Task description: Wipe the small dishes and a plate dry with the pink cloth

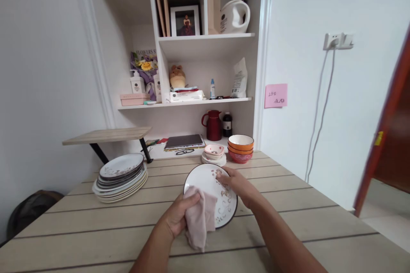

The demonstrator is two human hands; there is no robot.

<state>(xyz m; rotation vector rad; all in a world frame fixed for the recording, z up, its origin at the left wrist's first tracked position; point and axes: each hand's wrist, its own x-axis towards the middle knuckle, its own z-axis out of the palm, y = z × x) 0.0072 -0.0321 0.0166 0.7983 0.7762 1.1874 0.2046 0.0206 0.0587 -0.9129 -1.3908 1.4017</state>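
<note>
A white plate [208,178] with a dark rim and brown floral pattern is tilted up above the table, between my hands. My left hand [179,213] is closed on a pink cloth [199,222], which lies over the plate's left edge and hangs down below it. My right hand [237,182] grips the plate at its upper right rim, thumb on the face and fingers behind, partly hidden. Left of them stands a stack of plates [120,179], with the same floral pattern on top.
Small dishes [214,155] and stacked bowls [241,147] stand at the slatted table's [153,222] far edge. A raised wooden shelf [107,135] is at the back left. Behind are a red jug [213,126], a dark bottle [227,124] and a laptop [184,141].
</note>
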